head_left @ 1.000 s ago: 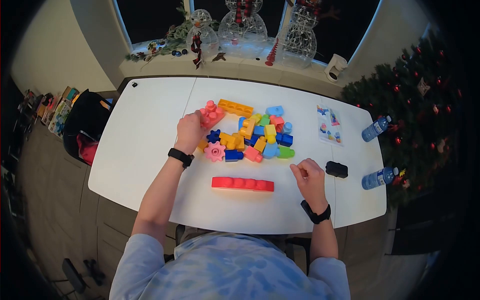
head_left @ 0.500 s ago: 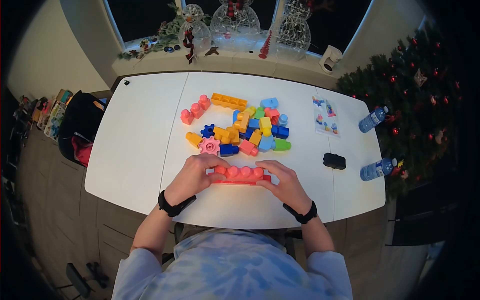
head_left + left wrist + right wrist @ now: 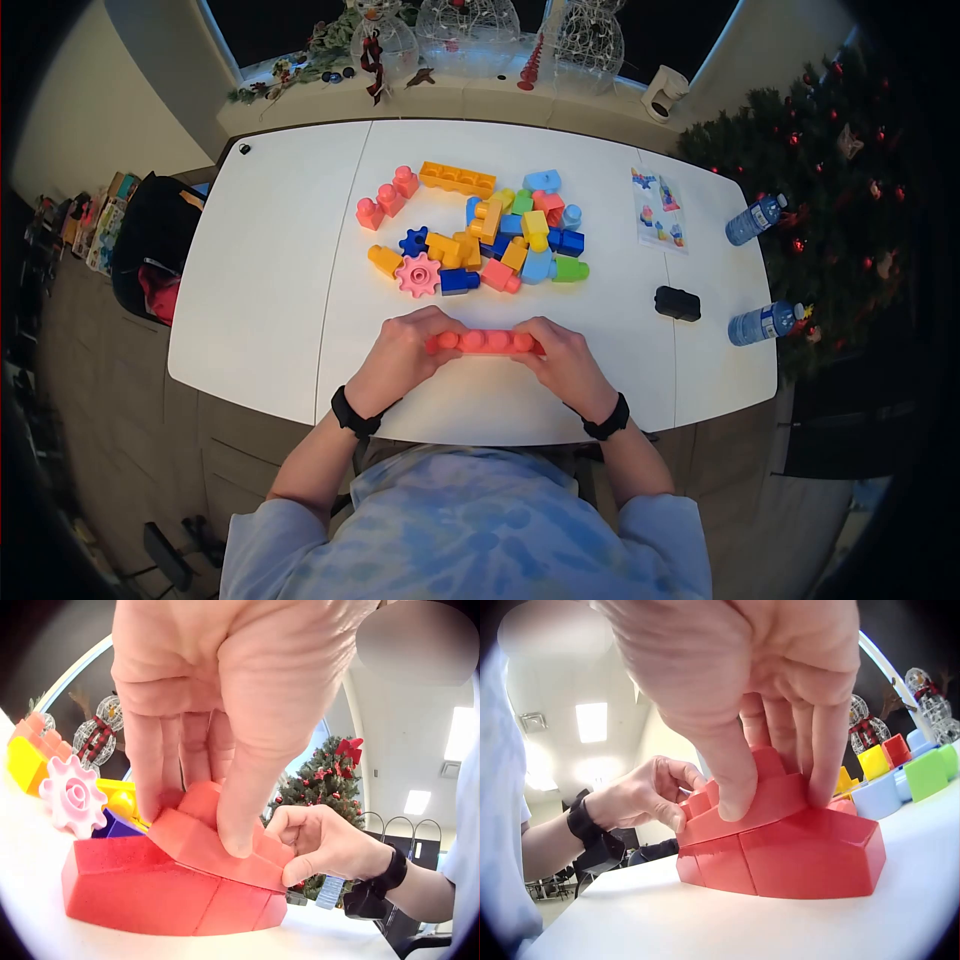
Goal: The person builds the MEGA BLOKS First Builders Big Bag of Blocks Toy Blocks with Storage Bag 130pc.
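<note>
A long coral building brick (image 3: pixel 488 342) with a row of studs lies along the top of a longer red brick (image 3: pixel 165 896). Its left part is pinched between the thumb and fingers of my left hand (image 3: pixel 405 352). My right hand (image 3: pixel 570 370) pinches its right part the same way. In the right wrist view the red brick (image 3: pixel 810 859) rests on the white table, its end sticking out past the coral one. From above, the hands and the coral brick hide most of the red brick.
Beyond my hands lies a pile of coloured blocks, with a pink gear (image 3: pixel 418 275), a blue gear (image 3: pixel 414 241) and a long orange brick (image 3: pixel 457 179). To the right are a picture sheet (image 3: pixel 659 210), a black case (image 3: pixel 677 303) and two water bottles (image 3: pixel 757 220).
My left hand has brought the coral brick from the back left onto the red brick in front of me. My right hand has come in from the right and now grips its other end.
</note>
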Demonstrator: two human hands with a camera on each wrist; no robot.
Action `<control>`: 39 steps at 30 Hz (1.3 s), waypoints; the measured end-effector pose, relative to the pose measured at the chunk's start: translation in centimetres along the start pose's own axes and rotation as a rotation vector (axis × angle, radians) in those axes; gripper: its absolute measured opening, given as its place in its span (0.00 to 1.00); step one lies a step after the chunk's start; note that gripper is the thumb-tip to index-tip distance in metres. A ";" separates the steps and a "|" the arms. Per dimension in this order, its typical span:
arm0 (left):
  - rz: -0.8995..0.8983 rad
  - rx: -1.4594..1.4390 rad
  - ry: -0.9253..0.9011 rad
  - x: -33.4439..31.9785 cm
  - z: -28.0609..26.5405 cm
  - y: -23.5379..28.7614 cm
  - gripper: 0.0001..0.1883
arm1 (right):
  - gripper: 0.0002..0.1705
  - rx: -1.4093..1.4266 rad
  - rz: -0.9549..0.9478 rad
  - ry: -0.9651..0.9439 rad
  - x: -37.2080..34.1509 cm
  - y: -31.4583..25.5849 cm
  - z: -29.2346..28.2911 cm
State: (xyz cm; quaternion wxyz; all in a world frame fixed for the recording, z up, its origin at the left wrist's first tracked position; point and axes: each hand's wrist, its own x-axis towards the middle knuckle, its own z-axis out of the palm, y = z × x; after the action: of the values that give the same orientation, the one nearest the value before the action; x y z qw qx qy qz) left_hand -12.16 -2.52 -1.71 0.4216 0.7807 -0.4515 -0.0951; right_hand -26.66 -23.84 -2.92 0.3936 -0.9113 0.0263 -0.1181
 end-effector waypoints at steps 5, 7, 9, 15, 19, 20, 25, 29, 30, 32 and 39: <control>0.003 0.018 0.006 -0.3 0.2 -0.3 0.16 | 0.17 -0.027 -0.051 0.015 0.0 0.6 0.5; 0.002 0.017 0.016 -0.3 0.3 -0.3 0.16 | 0.18 -0.029 -0.047 0.013 0.2 0.6 0.4; 0.002 0.025 0.024 -0.3 0.3 -0.1 0.16 | 0.17 -0.050 -0.051 0.018 0.2 0.8 0.6; 0.163 0.095 -0.188 2.6 -2.1 -0.6 0.15 | 0.15 -0.122 -0.096 0.044 -0.1 0.8 1.1; 0.119 0.188 -0.007 10.4 -5.9 -1.9 0.15 | 0.17 -0.176 -0.077 0.034 -0.3 1.1 1.1; 0.159 0.201 0.023 12.7 -6.1 -3.0 0.15 | 0.17 -0.169 -0.080 0.033 -0.3 1.2 1.0; 0.193 0.658 0.028 21.6 -4.1 -12.0 0.28 | 0.18 -0.175 -0.044 -0.021 -0.3 1.4 1.0; 0.011 0.795 -0.158 23.6 -2.6 -13.9 0.27 | 0.17 -0.168 -0.041 -0.025 -0.3 1.8 1.1; 0.014 0.795 -0.160 23.8 -2.4 -14.3 0.27 | 0.17 -0.169 -0.039 -0.022 -0.3 1.8 1.1; -0.027 0.712 -0.214 24.0 -2.1 -14.9 0.24 | 0.17 -0.164 -0.045 -0.026 -0.2 1.8 1.0; 0.177 0.498 0.042 22.6 -3.6 -12.1 0.14 | 0.17 -0.145 -0.026 -0.041 -0.1 1.2 0.7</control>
State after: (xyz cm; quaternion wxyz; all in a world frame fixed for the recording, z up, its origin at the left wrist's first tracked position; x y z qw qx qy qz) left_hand 10.28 -15.38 -3.17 0.2325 0.8196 -0.5187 0.0723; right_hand -26.58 -24.21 -4.27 0.3253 -0.9400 0.0147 -0.1022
